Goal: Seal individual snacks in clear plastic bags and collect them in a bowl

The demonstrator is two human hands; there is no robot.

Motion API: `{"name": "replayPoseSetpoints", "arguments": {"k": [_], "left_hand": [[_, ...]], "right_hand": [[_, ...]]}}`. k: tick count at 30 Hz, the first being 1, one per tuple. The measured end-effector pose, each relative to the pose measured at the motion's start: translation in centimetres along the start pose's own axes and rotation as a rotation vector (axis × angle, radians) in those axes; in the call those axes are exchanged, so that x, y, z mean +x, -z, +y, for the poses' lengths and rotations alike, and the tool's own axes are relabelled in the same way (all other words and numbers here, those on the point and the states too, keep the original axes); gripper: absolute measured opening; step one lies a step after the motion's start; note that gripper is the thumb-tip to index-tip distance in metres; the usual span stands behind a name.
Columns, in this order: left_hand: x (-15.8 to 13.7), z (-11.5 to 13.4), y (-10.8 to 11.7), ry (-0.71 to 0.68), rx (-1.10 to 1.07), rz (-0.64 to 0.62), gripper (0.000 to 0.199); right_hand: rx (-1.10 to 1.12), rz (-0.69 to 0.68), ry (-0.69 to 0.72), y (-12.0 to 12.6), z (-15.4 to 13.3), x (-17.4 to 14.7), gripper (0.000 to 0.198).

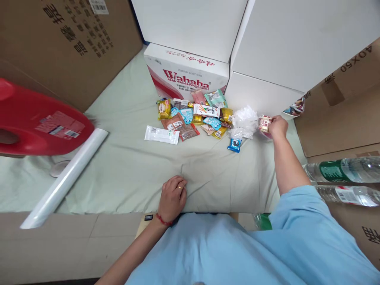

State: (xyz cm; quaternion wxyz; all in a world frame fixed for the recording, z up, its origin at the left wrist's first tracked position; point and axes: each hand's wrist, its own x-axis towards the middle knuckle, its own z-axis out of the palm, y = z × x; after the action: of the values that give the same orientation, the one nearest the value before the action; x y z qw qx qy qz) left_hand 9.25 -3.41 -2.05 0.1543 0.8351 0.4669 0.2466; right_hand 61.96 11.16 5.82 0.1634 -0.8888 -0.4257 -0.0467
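My right hand (278,126) reaches far right and pinches a small cream and red snack packet (265,123). Just under that packet shows part of a pink-rimmed container (267,135), mostly hidden by hand and packet. My left hand (172,198) rests on the pale green cloth (133,170) near the front edge, fingers loosely curled with nothing visible in them. Left of the right hand lies a bunch of clear plastic bags (245,120), with a blue packet (234,145) before it. Several wrapped snacks lie in a pile, among them a white packet (207,110). A long white packet (162,135) lies at its left.
A Wahaha carton (187,75) and white boxes (267,91) stand behind the snacks. At left are a red jug (44,118) and a white roll (65,178) overhanging the edge. Water bottles (350,170) lie at right, near a cup of packets (293,111) and cardboard (341,118).
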Motion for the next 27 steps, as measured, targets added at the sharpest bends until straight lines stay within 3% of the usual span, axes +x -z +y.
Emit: {"name": "replayPoseSetpoints", "arguments": {"k": [4, 8, 12, 14, 16, 18, 20, 24, 27], "left_hand": [[0.0, 0.0, 0.0, -0.011, -0.012, 0.005, 0.025], [0.0, 0.0, -0.1, -0.017, -0.001, 0.011, 0.023], [-0.1, -0.1, -0.1, -0.022, -0.01, 0.026, 0.022], [-0.1, -0.2, -0.2, -0.011, -0.026, 0.033, 0.022], [-0.2, -0.3, -0.2, -0.01, -0.04, 0.037, 0.021], [-0.2, -0.4, -0.3, -0.017, -0.054, 0.044, 0.02], [-0.2, -0.4, -0.2, -0.026, -0.083, 0.069, 0.019], [-0.2, -0.1, 0.6, -0.042, -0.203, 0.17, 0.019], [-0.2, 0.4, 1.5, -0.002, -0.276, 0.222, 0.02]], "right_hand": [[-0.05, 0.025, -0.1, 1.2, 1.1, 0.5, 0.036], [-0.109, 0.001, 0.037, 1.0, 0.3, -1.0, 0.031], [-0.114, 0.206, 0.123, 1.8, -0.9, -3.1, 0.035], [-0.083, 0.273, 0.229, 2.4, -1.5, -4.5, 0.037], [-0.058, 0.165, 0.417, 2.5, -2.6, -6.5, 0.036], [-0.066, -0.038, 0.601, 1.7, -4.1, -8.8, 0.034], [-0.112, -0.185, 0.684, 0.3, -5.9, -10.7, 0.036], [-0.182, -0.29, 0.573, -2.6, -8.4, -12.2, 0.033], [-0.167, -0.268, 0.525, -3.4, -8.6, -12.9, 0.035]]}}
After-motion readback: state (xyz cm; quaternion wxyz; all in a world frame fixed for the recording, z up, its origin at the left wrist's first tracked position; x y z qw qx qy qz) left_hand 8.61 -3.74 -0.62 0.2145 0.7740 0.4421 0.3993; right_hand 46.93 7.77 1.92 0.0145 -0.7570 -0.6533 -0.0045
